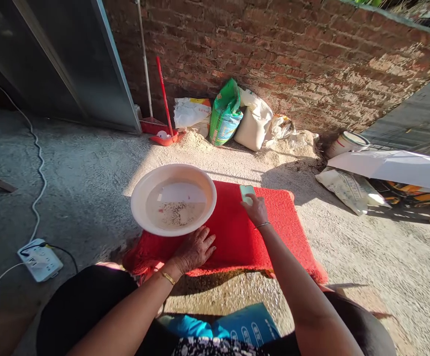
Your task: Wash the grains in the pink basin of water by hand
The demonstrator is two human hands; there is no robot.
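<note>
A red rug [233,227] lies spread in front of me, its pile thick along the edges. My left hand [196,249] rests flat on it with the fingers apart, close below the rim of a white basin [136,210]. Water with dark specks and small reddish bits shows inside the basin, which stands on the rug's left part. On the rug's right half, my right hand [256,210] is closed around a pale green block [247,190]; whether it is soap or a brush I cannot tell. The fingers cover its near end.
Behind the rug, a red dustpan [166,138], a green sack [224,116] and a white sack [254,121] stand by the brick wall [274,59]. A power strip [39,259] lies at left. A blue bag [248,326] is between my legs, a bucket [348,143] at right.
</note>
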